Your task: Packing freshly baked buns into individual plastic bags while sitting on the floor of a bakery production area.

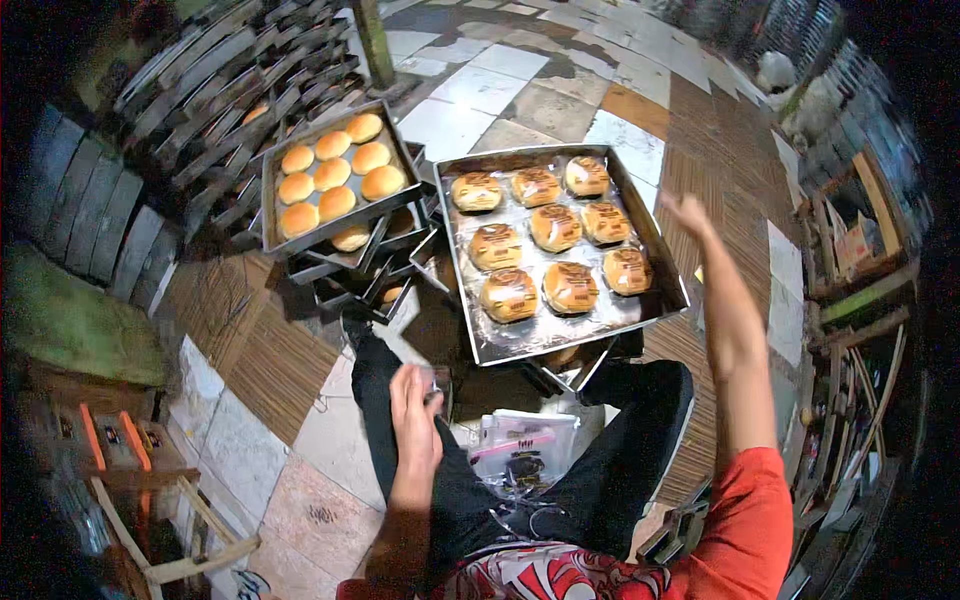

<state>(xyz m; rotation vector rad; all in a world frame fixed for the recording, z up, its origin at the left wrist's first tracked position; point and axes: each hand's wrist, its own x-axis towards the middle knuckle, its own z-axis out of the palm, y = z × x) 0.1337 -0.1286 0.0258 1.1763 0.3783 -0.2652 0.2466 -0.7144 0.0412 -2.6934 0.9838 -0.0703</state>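
Observation:
My left hand (416, 416) is above my left thigh with its fingers curled by a small, clear and dark item that I cannot make out. My right hand (686, 214) reaches out past the right rim of a metal tray (465, 315); what it holds, if anything, is too blurred to tell. In that tray lie several buns in printed clear wrappers (555, 227). A second metal tray (262, 202) at the left carries several unwrapped round buns (332, 173). Between my thighs rests a stack of printed clear plastic bags (525, 450).
More metal trays (375, 262) with buns are stacked crosswise beneath the left tray. Behind them many slats or trays (225, 112) are piled near a post (373, 45). A wooden frame (202, 559) stands at lower left, wooden shelving (862, 300) at right.

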